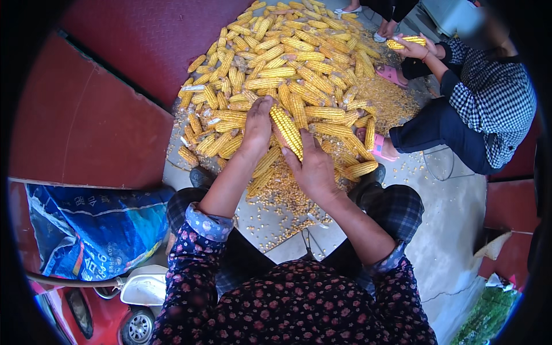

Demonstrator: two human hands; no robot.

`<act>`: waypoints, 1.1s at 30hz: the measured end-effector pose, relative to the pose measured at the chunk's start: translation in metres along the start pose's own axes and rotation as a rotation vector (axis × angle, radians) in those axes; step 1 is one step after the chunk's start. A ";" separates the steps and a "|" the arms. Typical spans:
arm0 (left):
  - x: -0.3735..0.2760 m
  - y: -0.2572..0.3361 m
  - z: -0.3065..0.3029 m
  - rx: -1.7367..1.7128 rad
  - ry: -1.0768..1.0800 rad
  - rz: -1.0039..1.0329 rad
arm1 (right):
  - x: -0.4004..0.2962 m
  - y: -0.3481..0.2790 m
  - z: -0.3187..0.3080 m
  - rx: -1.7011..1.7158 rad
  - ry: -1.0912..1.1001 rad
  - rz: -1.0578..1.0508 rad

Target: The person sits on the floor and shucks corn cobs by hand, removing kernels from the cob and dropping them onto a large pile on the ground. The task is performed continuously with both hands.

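Observation:
Between my two hands is an ear of dried yellow corn (pixel 286 131), tilted, with a strip along its left side looking bare of kernels. My left hand (pixel 258 125) grips its upper end, and my right hand (pixel 312 166) holds the lower end with thumb and fingers. Beneath and beyond them spreads a large pile of corn ears (pixel 284 56) on the floor. Loose kernels (pixel 284 207) lie scattered on the tiles between my feet. Some ears touch the shoe by my right foot.
At the right a seated person (pixel 487 95) in a checked top holds another corn ear (pixel 406 42). Another person's feet (pixel 381 34) show at the top. Red metal panels (pixel 86 120) stand left, above a blue woven sack (pixel 103 228), a white scoop-like container (pixel 144 284) and a red vehicle (pixel 99 315).

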State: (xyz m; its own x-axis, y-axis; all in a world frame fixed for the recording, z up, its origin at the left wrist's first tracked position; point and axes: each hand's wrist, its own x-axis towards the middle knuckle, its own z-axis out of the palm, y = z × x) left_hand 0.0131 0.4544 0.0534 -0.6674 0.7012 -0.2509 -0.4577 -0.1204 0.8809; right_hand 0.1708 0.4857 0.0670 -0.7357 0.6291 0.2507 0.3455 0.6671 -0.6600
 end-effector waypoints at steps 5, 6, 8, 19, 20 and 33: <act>0.004 -0.008 -0.004 0.063 -0.052 0.220 | 0.005 -0.002 -0.008 0.263 -0.061 0.074; 0.002 -0.005 -0.003 0.096 -0.055 0.217 | 0.008 0.000 -0.010 0.355 -0.085 0.096; -0.007 0.011 0.013 -0.090 -0.080 0.115 | 0.012 0.018 0.000 0.650 -0.184 0.307; -0.016 0.026 0.011 -0.591 -0.195 -0.169 | 0.019 0.009 -0.018 1.422 -0.686 0.737; -0.014 0.025 0.012 -0.570 -0.061 -0.180 | 0.020 0.003 -0.013 1.287 -0.620 0.744; -0.009 0.015 0.016 -0.434 0.021 -0.147 | 0.040 -0.006 0.010 0.434 -0.233 0.248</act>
State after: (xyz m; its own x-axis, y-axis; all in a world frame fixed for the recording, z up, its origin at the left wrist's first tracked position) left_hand 0.0211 0.4576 0.0755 -0.5863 0.7194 -0.3725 -0.7495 -0.3072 0.5864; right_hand 0.1339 0.5031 0.0736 -0.7893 0.6087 -0.0804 0.2891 0.2529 -0.9233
